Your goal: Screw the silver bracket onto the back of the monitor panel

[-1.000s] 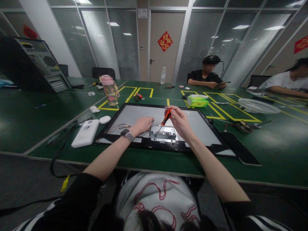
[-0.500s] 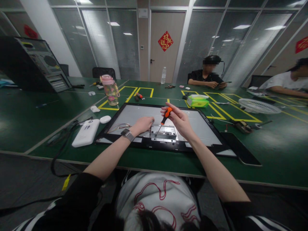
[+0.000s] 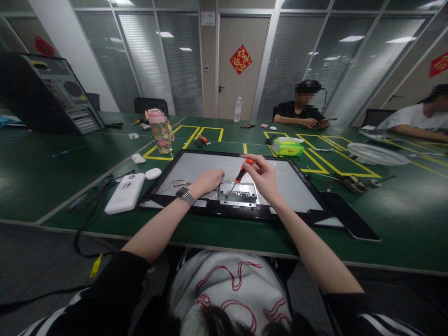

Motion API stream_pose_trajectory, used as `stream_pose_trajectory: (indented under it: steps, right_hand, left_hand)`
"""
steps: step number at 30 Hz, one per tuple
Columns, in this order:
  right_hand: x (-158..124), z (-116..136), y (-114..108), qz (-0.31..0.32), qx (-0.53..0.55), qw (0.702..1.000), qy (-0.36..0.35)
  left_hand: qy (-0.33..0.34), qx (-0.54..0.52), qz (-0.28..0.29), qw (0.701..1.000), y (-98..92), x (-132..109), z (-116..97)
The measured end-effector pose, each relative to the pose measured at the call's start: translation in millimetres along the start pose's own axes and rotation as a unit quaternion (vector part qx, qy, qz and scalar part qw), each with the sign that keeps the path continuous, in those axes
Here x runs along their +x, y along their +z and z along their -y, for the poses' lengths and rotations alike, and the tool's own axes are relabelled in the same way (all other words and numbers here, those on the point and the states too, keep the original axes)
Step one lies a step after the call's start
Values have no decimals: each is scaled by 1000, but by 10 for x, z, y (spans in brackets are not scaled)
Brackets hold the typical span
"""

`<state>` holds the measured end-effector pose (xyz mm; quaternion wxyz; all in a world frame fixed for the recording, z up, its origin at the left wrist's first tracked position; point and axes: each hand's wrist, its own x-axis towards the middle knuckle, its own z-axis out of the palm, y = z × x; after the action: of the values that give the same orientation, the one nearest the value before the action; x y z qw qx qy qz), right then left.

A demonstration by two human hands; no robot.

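My right hand [image 3: 263,176] is closed on the orange and black handle of a screwdriver [image 3: 241,175]. The tool leans, its thin shaft running down to the left, with the tip at a silver metal bracket [image 3: 238,199]. That bracket sits near the front edge of a flat display panel [image 3: 290,186], black-framed with a pale grey back. Just left of the bracket my left hand [image 3: 208,182] rests low over the panel, fingers together. A small dark spot shows at its fingertips; what they hold, if anything, I cannot make out. Thin wires [image 3: 173,185] lie beside my left wrist.
Left of the panel are a white power-bank-like device [image 3: 125,193], a white oval case [image 3: 153,174] and a pink-lidded bottle [image 3: 161,133]. A black phone-like slab [image 3: 350,217] adjoins the right side. Tissues [image 3: 287,147] and a fan grille [image 3: 376,154] lie beyond. Two people sit across.
My right hand has shifted slightly down, and its fingers have curled round the top of the screwdriver handle. The handle leans a little further right. My left hand stays put.
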<state>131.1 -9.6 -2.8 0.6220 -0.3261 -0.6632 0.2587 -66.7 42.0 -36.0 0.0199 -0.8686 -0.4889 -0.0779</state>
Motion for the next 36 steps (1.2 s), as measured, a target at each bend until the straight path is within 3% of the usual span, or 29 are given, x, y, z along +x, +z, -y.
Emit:
stream_pose_trajectory:
  steps: [3, 8, 13, 18, 24, 29, 33, 36]
  right_hand:
    - [15, -33, -16, -3, -1, 1000, -4]
    - [21, -54, -17, 72, 92, 992, 40]
    - [14, -62, -7, 17, 48, 999, 18]
    - [24, -127, -28, 50, 70, 996, 26]
    - [20, -135, -21, 18, 53, 998, 18]
    - [23, -122, -14, 63, 100, 992, 43]
    - [29, -113, -2, 9, 99, 994, 42]
    - [33, -119, 7, 6, 140, 988, 63]
  left_hand:
    - [1, -1, -2, 1000, -5, -5, -2]
    - [5, 0, -8, 1000, 16, 2, 11]
    - [5, 3, -6, 1000, 14, 4, 4]
    - [5, 3, -11, 1000, 19, 2, 8]
    - [8, 3, -14, 1000, 49, 16, 22]
    - [9, 5, -15, 1000, 47, 17, 26]
    - [5, 5, -11, 1000, 28, 12, 20]
    - [5, 2, -11, 1000, 21, 7, 14]
